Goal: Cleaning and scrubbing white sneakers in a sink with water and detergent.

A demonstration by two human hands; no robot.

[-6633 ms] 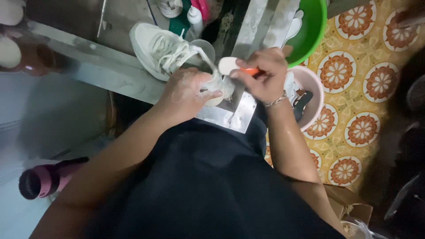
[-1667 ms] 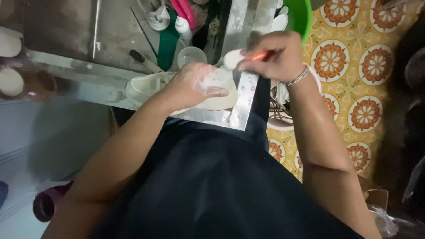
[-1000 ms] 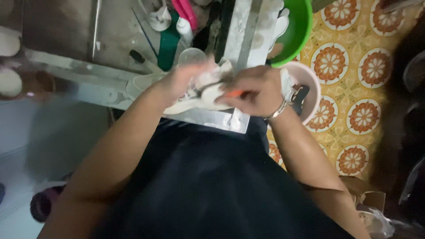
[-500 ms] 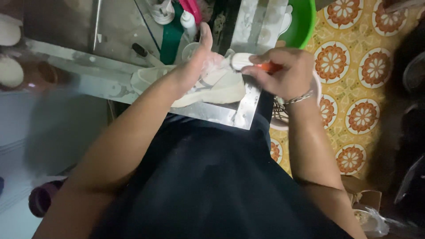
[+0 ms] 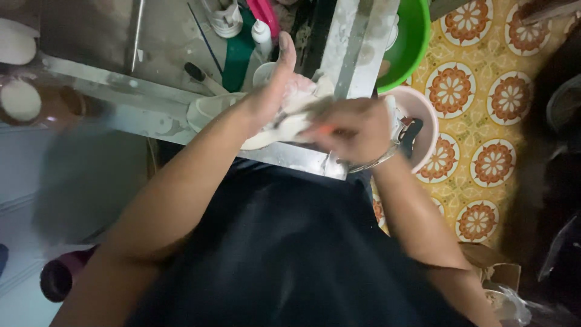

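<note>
A pale sneaker [image 5: 212, 109] lies on its side at the near edge of a metal table [image 5: 109, 91], its front end hidden under two working hands. The left hand [image 5: 269, 100], smeared with white foam, presses down on the shoe with fingers curled over it and thumb raised, a grip closed on the sneaker. Just beside it, the right hand [image 5: 351, 127] is blurred by motion; it is clenched around what appears to be a brush with an orange handle [image 5: 325, 129], held against the shoe. A bracelet [image 5: 378, 160] circles that wrist.

Behind the hands on the table stand a clear plastic cup [image 5: 264, 71], a small white squeeze bottle [image 5: 261, 31], a green strip [image 5: 237, 54] and a dark-handled tool [image 5: 200, 75]. To the right, off the table, a green basin [image 5: 414, 42] sits above a pink basin [image 5: 423, 124] on a floor of yellow tiles with orange floral rounds [image 5: 484, 91]. The person wears a dark garment [image 5: 284, 242]. At the lower left, a dark pink cylindrical object [image 5: 60, 278] lies on the floor.
</note>
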